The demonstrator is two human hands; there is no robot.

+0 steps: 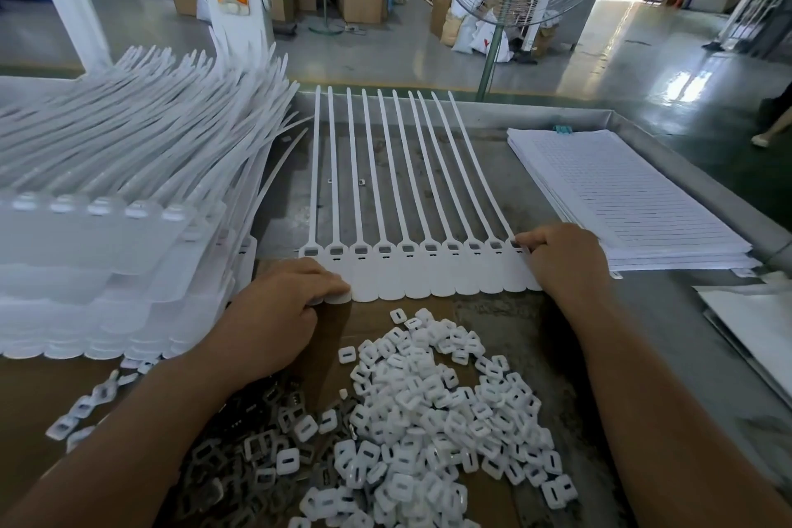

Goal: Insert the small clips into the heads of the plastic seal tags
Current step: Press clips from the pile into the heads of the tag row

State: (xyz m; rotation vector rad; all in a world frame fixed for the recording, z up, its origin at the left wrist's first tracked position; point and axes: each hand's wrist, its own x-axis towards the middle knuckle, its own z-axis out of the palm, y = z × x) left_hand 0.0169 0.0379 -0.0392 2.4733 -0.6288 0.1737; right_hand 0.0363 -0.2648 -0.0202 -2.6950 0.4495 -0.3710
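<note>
Clip pile [428, 420] lies nearest; left hand [278, 304] and right hand [561, 257] grip the tag strip [428, 274] at its ends (a slip could skew heads).

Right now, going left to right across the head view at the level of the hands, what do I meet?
stack of seal tags → left hand, holding the row's left end → row of seal tags → right hand, on its right end → stack of lined sheets
</note>
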